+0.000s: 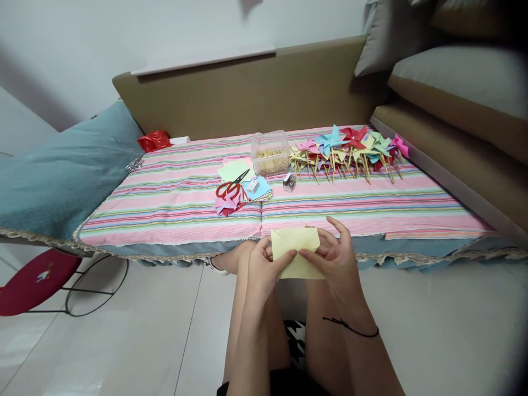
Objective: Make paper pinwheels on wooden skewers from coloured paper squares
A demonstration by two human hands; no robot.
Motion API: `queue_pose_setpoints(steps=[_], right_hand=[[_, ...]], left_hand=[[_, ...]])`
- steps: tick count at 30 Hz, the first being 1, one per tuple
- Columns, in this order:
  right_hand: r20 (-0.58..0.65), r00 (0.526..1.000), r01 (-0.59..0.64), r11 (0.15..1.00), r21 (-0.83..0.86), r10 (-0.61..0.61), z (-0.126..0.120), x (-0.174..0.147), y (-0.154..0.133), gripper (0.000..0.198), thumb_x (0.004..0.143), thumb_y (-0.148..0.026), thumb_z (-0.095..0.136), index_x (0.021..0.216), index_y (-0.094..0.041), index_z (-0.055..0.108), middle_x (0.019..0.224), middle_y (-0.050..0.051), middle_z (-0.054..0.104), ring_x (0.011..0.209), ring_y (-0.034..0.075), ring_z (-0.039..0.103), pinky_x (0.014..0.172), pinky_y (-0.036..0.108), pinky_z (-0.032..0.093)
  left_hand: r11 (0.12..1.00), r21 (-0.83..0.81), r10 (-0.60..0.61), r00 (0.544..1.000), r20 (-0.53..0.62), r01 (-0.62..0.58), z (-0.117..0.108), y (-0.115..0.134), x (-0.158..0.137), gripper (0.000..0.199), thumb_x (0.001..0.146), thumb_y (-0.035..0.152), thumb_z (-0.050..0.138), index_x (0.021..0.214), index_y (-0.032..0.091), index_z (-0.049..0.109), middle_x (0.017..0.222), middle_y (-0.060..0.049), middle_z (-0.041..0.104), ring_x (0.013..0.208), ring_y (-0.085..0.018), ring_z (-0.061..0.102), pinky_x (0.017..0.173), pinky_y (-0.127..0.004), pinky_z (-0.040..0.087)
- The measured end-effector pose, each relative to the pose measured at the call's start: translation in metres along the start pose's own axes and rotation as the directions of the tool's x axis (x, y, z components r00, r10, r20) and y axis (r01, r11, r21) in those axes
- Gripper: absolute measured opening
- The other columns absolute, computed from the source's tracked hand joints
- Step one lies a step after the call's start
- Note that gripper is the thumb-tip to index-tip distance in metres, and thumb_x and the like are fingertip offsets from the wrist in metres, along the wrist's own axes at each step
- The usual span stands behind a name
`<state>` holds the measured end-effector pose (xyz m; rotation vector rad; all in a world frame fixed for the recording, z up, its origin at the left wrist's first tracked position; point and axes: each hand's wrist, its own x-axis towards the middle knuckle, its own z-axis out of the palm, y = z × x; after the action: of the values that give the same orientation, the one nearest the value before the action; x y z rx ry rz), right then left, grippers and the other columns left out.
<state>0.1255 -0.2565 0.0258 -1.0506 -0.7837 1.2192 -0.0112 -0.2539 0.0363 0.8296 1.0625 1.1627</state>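
Note:
A square sheet of pale yellow paper (pixel 296 266) is held between my two hands, above my lap. My left hand (pixel 268 264) grips its left side, with the thumb pressed near the middle. From the right, my right hand (pixel 335 256) pinches it, thumb on the face and index finger raised away. Cuts or creases show near the upper left corner of the sheet. Beyond my hands, red-handled scissors (pixel 231 185) lie on a pile of coloured paper sheets (pixel 259 188). A pink paper pinwheel (pixel 227 203) lies beside them.
On the striped cloth (pixel 173 203) stand a clear box of wooden sticks (pixel 270 157) and a small open box (pixel 289 182). Several finished pinwheels (pixel 350 148) lie at the right. A red bag (pixel 154 141) sits at the back left; a red stool (pixel 39 280) stands on the floor.

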Motion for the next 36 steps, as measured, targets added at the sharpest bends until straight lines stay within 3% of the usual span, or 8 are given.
queue_pose_setpoints(steps=[3, 7, 10, 14, 18, 22, 28, 36], right_hand=[[-0.041, 0.998, -0.05, 0.998, 0.031, 0.051, 0.004, -0.001, -0.002, 0.101, 0.055, -0.034, 0.085, 0.138, -0.026, 0.028, 0.123, 0.016, 0.06, 0.078, 0.019, 0.068, 0.068, 0.031, 0.056], [-0.012, 0.991, -0.131, 0.986, 0.108, 0.133, 0.011, -0.004, -0.003, 0.117, 0.055, -0.034, 0.085, 0.146, -0.021, 0.013, 0.092, 0.009, 0.074, 0.077, 0.021, 0.069, 0.074, 0.036, 0.055], [-0.037, 0.99, -0.134, 0.985, 0.108, 0.139, 0.014, -0.005, 0.0, 0.12, 0.052, -0.031, 0.086, 0.146, -0.019, 0.012, 0.078, 0.004, 0.075, 0.07, 0.02, 0.069, 0.071, 0.036, 0.056], [-0.117, 0.988, -0.093, 0.992, 0.09, 0.103, 0.017, -0.006, 0.001, 0.116, 0.052, -0.029, 0.087, 0.145, -0.017, 0.018, 0.075, 0.002, 0.075, 0.067, 0.019, 0.069, 0.069, 0.034, 0.056], [-0.108, 0.989, -0.095, 0.993, 0.062, 0.102, 0.013, -0.005, 0.002, 0.118, 0.052, -0.031, 0.087, 0.145, -0.017, 0.016, 0.073, 0.002, 0.075, 0.065, 0.02, 0.069, 0.065, 0.033, 0.056], [-0.024, 0.989, -0.147, 0.989, -0.015, 0.146, 0.0, -0.002, 0.001, 0.122, 0.052, -0.034, 0.086, 0.147, -0.018, 0.011, 0.074, 0.003, 0.075, 0.066, 0.023, 0.069, 0.066, 0.037, 0.055], [0.224, 0.931, -0.253, 0.951, -0.178, 0.29, -0.017, -0.001, -0.001, 0.118, 0.061, -0.032, 0.082, 0.149, -0.019, 0.004, 0.067, -0.003, 0.071, 0.069, 0.02, 0.068, 0.067, 0.033, 0.052], [0.282, 0.907, -0.273, 0.946, -0.174, 0.314, -0.014, -0.002, 0.001, 0.113, 0.062, -0.025, 0.08, 0.148, -0.019, 0.006, 0.058, -0.008, 0.063, 0.056, 0.014, 0.06, 0.054, 0.024, 0.044]], left_hand=[[0.999, -0.041, 0.01, 0.993, -0.116, -0.015, 0.004, 0.0, 0.001, 0.044, 0.059, 0.025, 0.081, 0.095, 0.013, 0.059, 0.072, -0.004, 0.073, 0.062, -0.016, 0.067, 0.059, -0.026, 0.053], [0.995, -0.087, 0.023, 0.973, -0.229, -0.044, 0.008, 0.001, 0.002, 0.047, 0.054, 0.024, 0.083, 0.094, 0.013, 0.059, 0.068, -0.004, 0.073, 0.055, -0.015, 0.065, 0.055, -0.026, 0.053], [0.995, -0.092, 0.011, 0.978, -0.209, -0.031, 0.01, 0.003, 0.001, 0.047, 0.055, 0.023, 0.082, 0.095, 0.013, 0.059, 0.067, -0.003, 0.072, 0.055, -0.015, 0.065, 0.055, -0.025, 0.052], [0.994, -0.106, -0.007, 0.986, -0.167, -0.011, 0.012, 0.005, -0.002, 0.046, 0.057, 0.023, 0.082, 0.095, 0.014, 0.058, 0.07, -0.003, 0.073, 0.059, -0.015, 0.066, 0.058, -0.025, 0.052], [0.997, -0.071, -0.018, 0.995, -0.094, 0.011, 0.003, 0.003, -0.001, 0.041, 0.064, 0.028, 0.077, 0.098, 0.014, 0.059, 0.069, -0.002, 0.072, 0.06, -0.016, 0.066, 0.059, -0.025, 0.051], [0.998, 0.071, 0.003, 0.997, -0.081, 0.002, -0.013, 0.002, 0.004, 0.035, 0.073, 0.037, 0.07, 0.099, 0.016, 0.063, 0.065, 0.0, 0.07, 0.063, -0.015, 0.066, 0.061, -0.023, 0.048], [0.989, 0.139, -0.038, 0.996, -0.076, 0.048, -0.022, 0.004, 0.004, 0.04, 0.064, 0.032, 0.077, 0.098, 0.014, 0.065, 0.08, -0.006, 0.074, 0.074, -0.017, 0.067, 0.067, -0.025, 0.05], [0.984, 0.168, 0.052, 0.999, -0.002, -0.051, -0.02, -0.008, 0.007, 0.033, 0.067, 0.024, 0.074, 0.098, 0.017, 0.062, 0.088, -0.006, 0.072, 0.064, -0.011, 0.063, 0.059, -0.021, 0.048]])
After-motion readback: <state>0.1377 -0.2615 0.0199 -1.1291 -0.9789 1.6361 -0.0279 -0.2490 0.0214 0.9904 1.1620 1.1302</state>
